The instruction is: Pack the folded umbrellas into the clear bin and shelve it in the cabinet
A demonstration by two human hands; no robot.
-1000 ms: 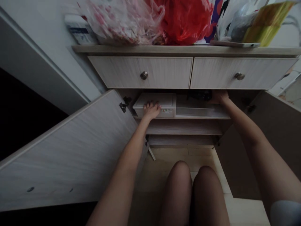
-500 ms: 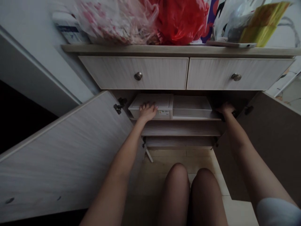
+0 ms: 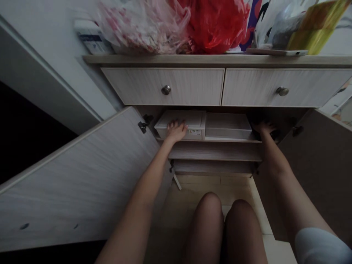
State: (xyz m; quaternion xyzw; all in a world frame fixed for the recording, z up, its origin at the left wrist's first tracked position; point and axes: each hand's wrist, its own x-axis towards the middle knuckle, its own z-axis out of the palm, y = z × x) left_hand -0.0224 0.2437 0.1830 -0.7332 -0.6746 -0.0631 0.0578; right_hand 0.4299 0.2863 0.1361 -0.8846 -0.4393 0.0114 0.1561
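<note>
My left hand lies with its fingers spread on the top front edge of a white lidded box, which sits at the left of the cabinet's upper shelf. Beside that box is a second, translucent-fronted box. At the right end of the same shelf, my right hand reaches in with its fingers apart, over a dark object too dim to make out.
Two cabinet doors, left and right, stand open around my arms. Above are two knobbed drawers. The cabinet top bears a pink-white bag, a red bag and a white bottle. My knees are below.
The view has shifted slightly, so the cabinet appears farther right. My right hand's fingers show more spread over the dark object. My left hand has stayed on the white box.
</note>
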